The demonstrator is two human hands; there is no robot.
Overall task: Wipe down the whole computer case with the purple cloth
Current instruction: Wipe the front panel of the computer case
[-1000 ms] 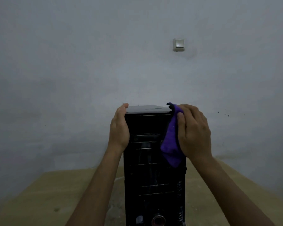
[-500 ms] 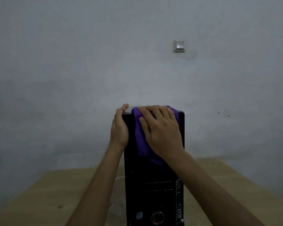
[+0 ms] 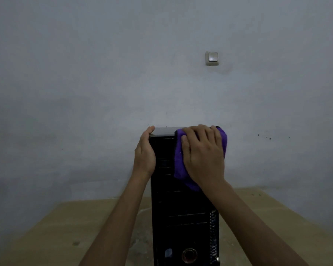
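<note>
While braced at its upper left edge by a left hand (image 3: pixel 144 153), thumb hooked over the top corner and fingers out of sight behind the side panel, a black computer case (image 3: pixel 185 217) standing upright on a wooden table (image 3: pixel 62 229). Right hand (image 3: pixel 204 154) laid flat, fingers straight and spread, pressing the purple cloth (image 3: pixel 179 162) against the case's upper front face, cloth wrapped over the case's top right corner. Long axis of the case vertical, front panel facing the person, most of that panel below both hands and bare of cloth. Right hand nearer the unwiped stretch; a downward stroke along the front the likely next call. Side panels and the case's rear out of view. Light switch (image 3: pixel 211 58) on the wall above the case.
</note>
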